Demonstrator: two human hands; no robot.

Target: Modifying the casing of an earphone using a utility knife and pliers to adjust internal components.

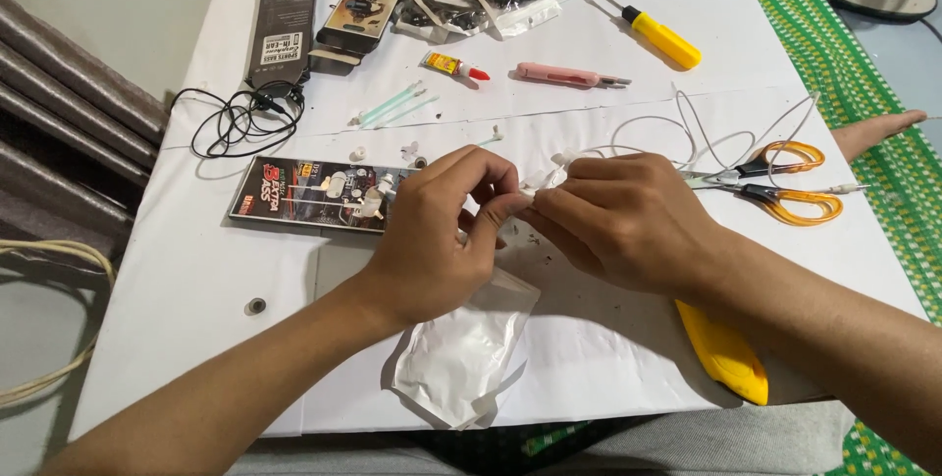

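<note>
Here, at the white-covered table (196, 280):
- Left hand (442, 231) and right hand (628, 221) meet at centre; the fingertips of both pinch one small white earphone piece (533, 199).
- White cable (687, 132) runs from the pinch toward the orange-handled scissors (785, 186).
- Clear plastic bag (466, 348) lies below the left wrist.
- Yellow cutter (721, 353) sits under the right forearm.

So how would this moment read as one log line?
left hand: pinches small white part | right hand: pinches white cable end | nearby: orange scissors
</note>
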